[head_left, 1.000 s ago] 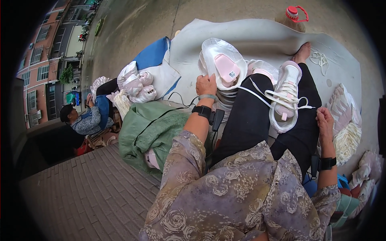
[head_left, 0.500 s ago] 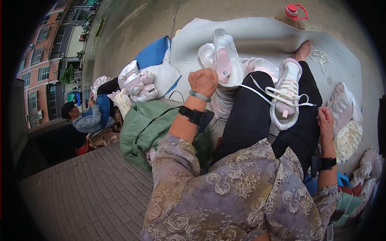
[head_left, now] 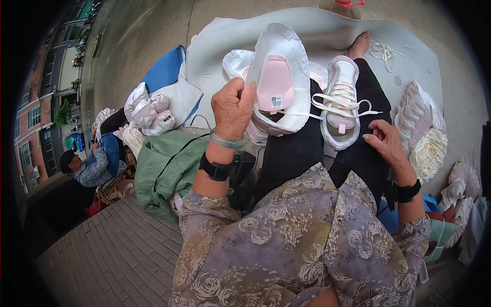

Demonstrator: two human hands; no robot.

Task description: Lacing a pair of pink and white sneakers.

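Note:
My left hand [head_left: 233,110] is closed on the left edge of a white shoe upper [head_left: 295,97], holding it raised above my left thigh. The upper has a pink inner panel with a small label near its lower end. A white and pink sneaker [head_left: 342,77] rests between my thighs, toe pointing away. Its white lace [head_left: 343,104] crosses over the front in loose loops, with one end lying toward my right. Close to that lace end, my right hand [head_left: 386,143] hovers over my right thigh, its fingers bent but apart, nothing visible in them.
Other white shoe uppers [head_left: 236,62] lie behind the raised one on a pale sheet [head_left: 327,33]. A bundle of uppers [head_left: 417,110] and cream laces [head_left: 428,156] sits at right. At left are a green sack [head_left: 166,163], wrapped bundles [head_left: 146,110] and a seated person [head_left: 94,166].
My left hand has brought the upper up and turned its pink inside into view. My right hand has moved inward toward the sneaker and its fingers have spread. The whole view has shifted.

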